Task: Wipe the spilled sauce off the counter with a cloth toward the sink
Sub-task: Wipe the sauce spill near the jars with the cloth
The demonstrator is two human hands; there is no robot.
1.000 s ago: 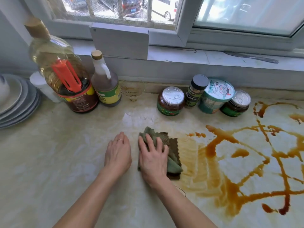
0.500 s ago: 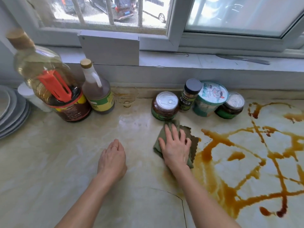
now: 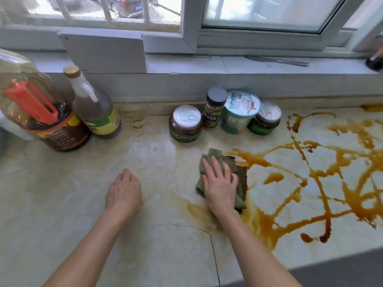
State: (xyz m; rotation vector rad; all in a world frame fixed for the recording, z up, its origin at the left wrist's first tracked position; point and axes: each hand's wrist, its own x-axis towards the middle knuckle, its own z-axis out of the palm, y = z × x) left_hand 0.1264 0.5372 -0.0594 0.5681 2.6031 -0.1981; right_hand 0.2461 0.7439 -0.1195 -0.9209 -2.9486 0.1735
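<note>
1. Far left of both hands, an oil bottle [image 3: 31, 104] and a brown bottle [image 3: 93, 108] stand at the back of the counter [image 3: 62, 214].
2. The left hand [image 3: 124, 193] rests on the bare counter, its fingers [image 3: 126, 177] loosely bent and holding nothing.
3. The right hand [image 3: 220, 187] presses a folded green cloth [image 3: 236, 166] flat, fingers [image 3: 215, 166] straight and slightly spread. Jars [image 3: 185, 123] stand just beyond these fingertips.
4. The sauce [image 3: 323, 179] begins at the cloth's right edge and runs well off to the right in thick brown trails; a faint smear lies by the right wrist.
5. Judged from this, the wiping is at an early stage, since most of the spill is untouched.
6. The sink is out of view. The next move calls for firm downward pressure and long strokes through the trails, refolding the cloth once it is soaked.
</note>
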